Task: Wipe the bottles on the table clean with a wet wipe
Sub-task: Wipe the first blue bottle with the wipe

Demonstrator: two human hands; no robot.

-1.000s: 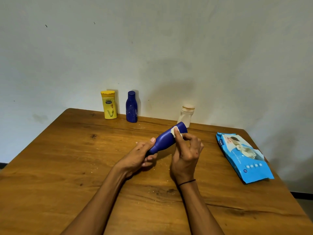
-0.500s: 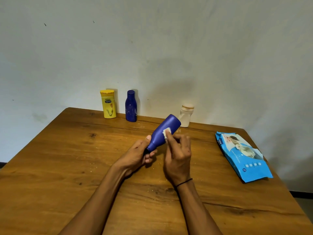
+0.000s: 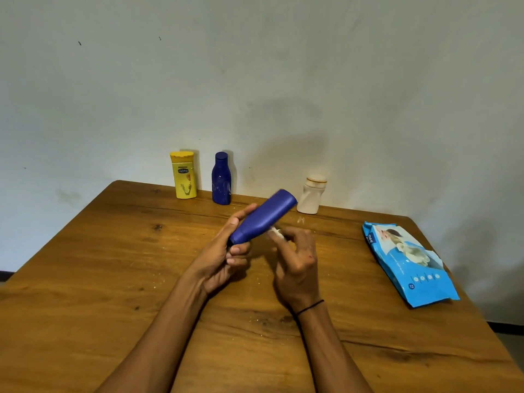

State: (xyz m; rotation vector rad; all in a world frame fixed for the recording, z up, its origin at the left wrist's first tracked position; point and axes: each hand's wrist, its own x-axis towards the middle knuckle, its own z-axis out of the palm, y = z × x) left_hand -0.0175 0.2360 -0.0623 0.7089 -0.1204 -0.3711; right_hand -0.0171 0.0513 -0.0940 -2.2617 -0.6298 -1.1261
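Observation:
My left hand (image 3: 224,253) grips the cap end of a blue bottle (image 3: 262,217), which tilts up and to the right above the wooden table (image 3: 113,279). My right hand (image 3: 296,259) pinches a small white wet wipe (image 3: 275,232) against the bottle's lower side, near its middle. Three more bottles stand upright along the table's far edge by the wall: a yellow bottle (image 3: 183,175), a dark blue bottle (image 3: 221,178) and a white bottle (image 3: 312,194) with a tan cap.
A light blue pack of wet wipes (image 3: 408,262) lies flat near the table's right edge. Pale crumbs dot the wood around my hands. A plain wall rises right behind the row of bottles.
My right hand slid the wipe down the blue bottle from its far end toward the middle. The bottle's far end swung a little up and left.

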